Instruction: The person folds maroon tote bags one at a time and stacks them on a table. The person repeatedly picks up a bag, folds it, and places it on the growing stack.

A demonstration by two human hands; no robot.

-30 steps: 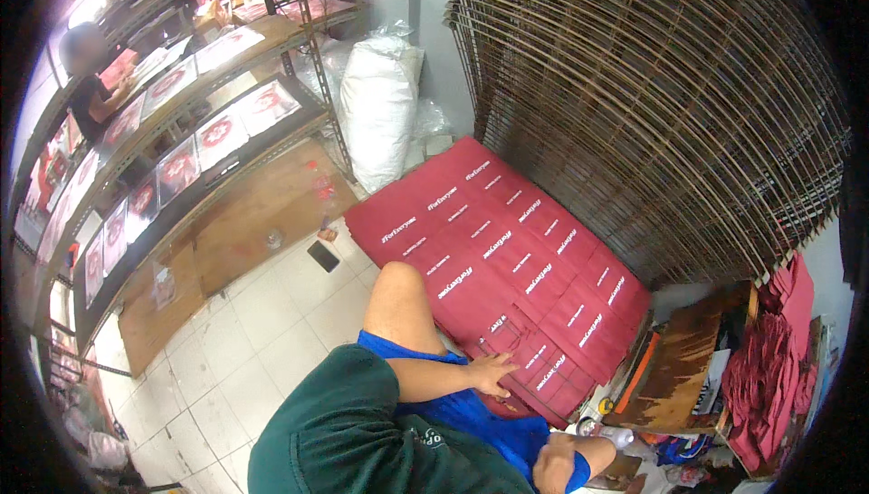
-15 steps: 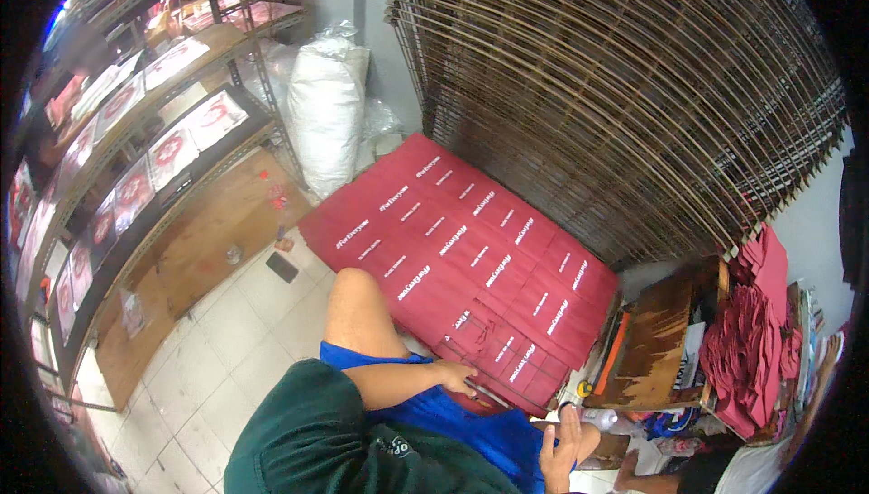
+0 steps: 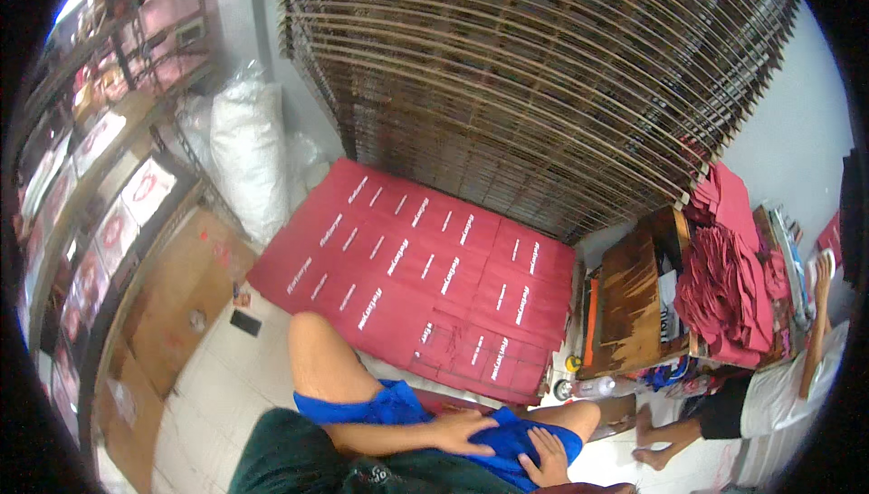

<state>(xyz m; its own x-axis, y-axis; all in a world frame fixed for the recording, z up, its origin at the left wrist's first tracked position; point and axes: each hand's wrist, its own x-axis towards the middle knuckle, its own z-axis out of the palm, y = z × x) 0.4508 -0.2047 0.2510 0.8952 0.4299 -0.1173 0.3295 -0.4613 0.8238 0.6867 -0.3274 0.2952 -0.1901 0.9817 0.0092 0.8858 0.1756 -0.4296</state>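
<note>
My left hand (image 3: pixel 463 431) rests on the blue shorts (image 3: pixel 518 436) over my lap, fingers spread and holding nothing. Beside it, my right hand (image 3: pixel 546 460) lies flat on the right thigh, its fingers also apart. Before my knees spreads a low bed of dark red fabric pieces (image 3: pixel 398 263) with white printing, laid side by side. A thin wire rack (image 3: pixel 457 349) lies over its near right part, close in front of my hands but touched by neither.
Stacked wire drying racks (image 3: pixel 525 68) tilt up behind the fabric. At right, a wooden cabinet (image 3: pixel 625 304) carries crumpled red cloth (image 3: pixel 724 290); another person (image 3: pixel 787 385) is beside it. A white sack (image 3: pixel 249 154), shelves with printed sheets (image 3: pixel 118 222) and a phone (image 3: pixel 245 323) are at left.
My left hand has let go of the wire rack's near edge and moved onto my lap. My right hand has come down onto my thigh. The view has swung to the right.
</note>
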